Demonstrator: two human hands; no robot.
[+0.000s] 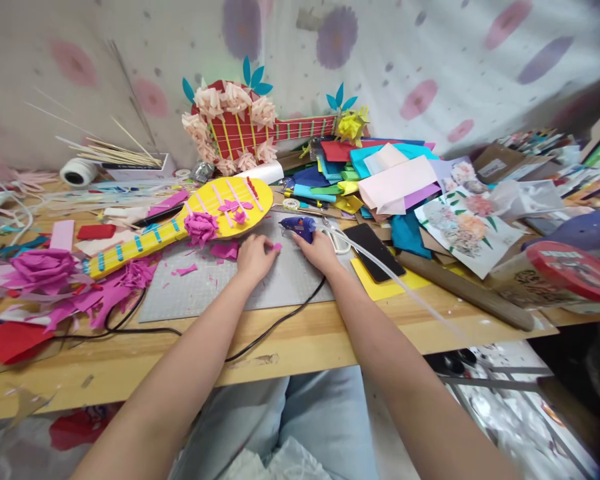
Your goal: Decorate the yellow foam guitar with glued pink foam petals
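My right hand (319, 252) is wrapped round a blue hot glue gun (300, 227), its nozzle pointing left. A long clear glue stick (370, 247) trails from its back. Just left of it, my left hand (255, 259) pinches a small magenta paper piece (277, 247) between thumb and finger, below the nozzle. Both hands are over a grey cutting mat (180, 297). Behind my left hand rests a yellow cardboard guitar (260, 193), with pink strips, a magenta paper rose (201, 228) and small magenta petals on its body.
A red guitar (233, 137) with peach paper roses stands at the back. Coloured paper sheets (400, 183) are piled behind my right hand. A black phone (375, 252), a wooden stick (465, 290) and a red-lidded tub (575, 273) are at right. A black cord (280, 323) crosses the front.
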